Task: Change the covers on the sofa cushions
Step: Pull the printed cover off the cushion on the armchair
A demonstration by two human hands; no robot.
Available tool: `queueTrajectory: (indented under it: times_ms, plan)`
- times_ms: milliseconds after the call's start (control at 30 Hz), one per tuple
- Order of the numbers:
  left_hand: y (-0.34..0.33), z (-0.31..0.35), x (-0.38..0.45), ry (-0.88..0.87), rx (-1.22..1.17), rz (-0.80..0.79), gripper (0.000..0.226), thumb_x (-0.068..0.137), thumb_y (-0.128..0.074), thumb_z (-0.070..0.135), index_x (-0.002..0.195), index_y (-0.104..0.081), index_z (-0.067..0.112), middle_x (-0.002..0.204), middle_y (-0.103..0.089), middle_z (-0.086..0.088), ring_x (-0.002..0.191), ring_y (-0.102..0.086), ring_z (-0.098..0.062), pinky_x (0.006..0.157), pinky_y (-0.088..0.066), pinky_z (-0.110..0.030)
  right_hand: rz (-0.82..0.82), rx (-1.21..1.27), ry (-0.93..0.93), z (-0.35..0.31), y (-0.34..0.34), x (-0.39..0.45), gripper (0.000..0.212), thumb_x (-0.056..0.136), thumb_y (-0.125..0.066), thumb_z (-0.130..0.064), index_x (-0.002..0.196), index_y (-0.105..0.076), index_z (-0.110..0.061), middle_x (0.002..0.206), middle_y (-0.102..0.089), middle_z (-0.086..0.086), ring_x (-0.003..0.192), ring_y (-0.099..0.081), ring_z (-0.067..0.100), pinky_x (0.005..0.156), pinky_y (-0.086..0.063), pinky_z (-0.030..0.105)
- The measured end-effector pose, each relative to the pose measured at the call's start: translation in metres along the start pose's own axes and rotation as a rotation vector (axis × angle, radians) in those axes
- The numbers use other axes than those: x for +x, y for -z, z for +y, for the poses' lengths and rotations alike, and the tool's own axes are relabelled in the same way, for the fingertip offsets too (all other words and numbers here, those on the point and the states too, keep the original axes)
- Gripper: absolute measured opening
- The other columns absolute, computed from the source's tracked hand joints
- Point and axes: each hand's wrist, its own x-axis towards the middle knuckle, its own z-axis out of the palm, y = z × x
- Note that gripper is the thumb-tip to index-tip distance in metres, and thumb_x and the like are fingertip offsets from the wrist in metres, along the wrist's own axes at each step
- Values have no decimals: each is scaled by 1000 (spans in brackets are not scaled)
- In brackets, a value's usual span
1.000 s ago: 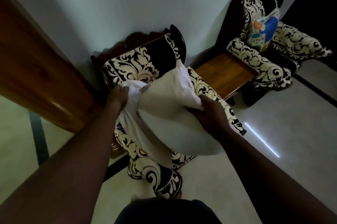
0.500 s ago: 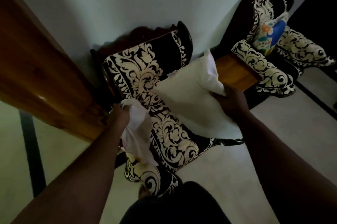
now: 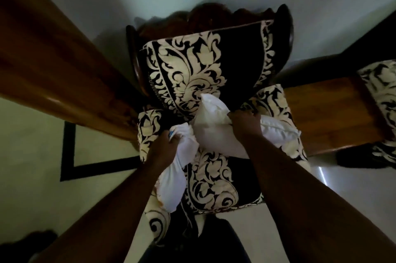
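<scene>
Bare white cushion [image 3: 216, 134] lies on the armchair seat [image 3: 212, 179], long axis running left-right across the seat, one corner poking up toward the backrest [image 3: 205, 65]. Right hand [image 3: 244, 122] clamps its upper edge, fingers curled into the fabric, so the right is the nearer hand to it. Removed cover [image 3: 175, 175] (bunched, white side out) hangs just left of the cushion, touching it, gripped in the left hand [image 3: 165, 145]. Cushion sits right of the cover, both in front of the body. Versus half a second ago: the cushion was held up in the air off to the right, well apart from the cover; now it is down on the seat and the two hands are close. Wooden side table [image 3: 330, 112] is at right, dark wooden frame [image 3: 53, 65] at left.
</scene>
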Motion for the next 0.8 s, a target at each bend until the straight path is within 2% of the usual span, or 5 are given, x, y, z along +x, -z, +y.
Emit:
queueTrajectory:
  times_ms: [133,333,567,700,800]
  plan:
    - [-29,2,30,13,-1,15,40,100,-52,50,116,-58,14,111,-67,-13,106,-63,-33,86,-47,-39,-100,-107,139,-1,-29,67,38,100,-42,-21,134,-57,-33,131,-61,4,123,-52,34,109,-32,56]
    - [-51,16,77,1,3,32,42,100,-53,49,127,-56,16,124,-65,-10,117,-61,-32,90,-43,-33,-49,-89,205,-6,-52,131,40,99,-50,-22,137,-57,-32,140,-53,6,131,-42,34,112,-28,58]
    - [-57,30,125,-187,368,50,84,95,-51,61,160,-10,30,143,-56,-12,122,-60,-35,93,-53,-44,9,196,9,53,-72,162,100,75,-64,-78,156,-23,-37,160,-26,10,150,-20,35,114,-4,72]
    - [-58,74,183,-259,617,-41,84,99,-51,55,160,3,33,120,-68,-16,104,-67,-34,80,-53,-38,118,466,-413,112,-85,147,74,95,-52,-62,154,-27,-26,159,-27,15,147,-21,41,113,-20,71]
    - [-66,84,207,-199,677,-97,57,100,-52,49,151,-34,31,127,-66,-15,114,-63,-36,90,-51,-40,127,492,-331,114,-88,156,54,98,-49,-44,140,-54,-12,142,-51,22,132,-42,42,109,-38,54]
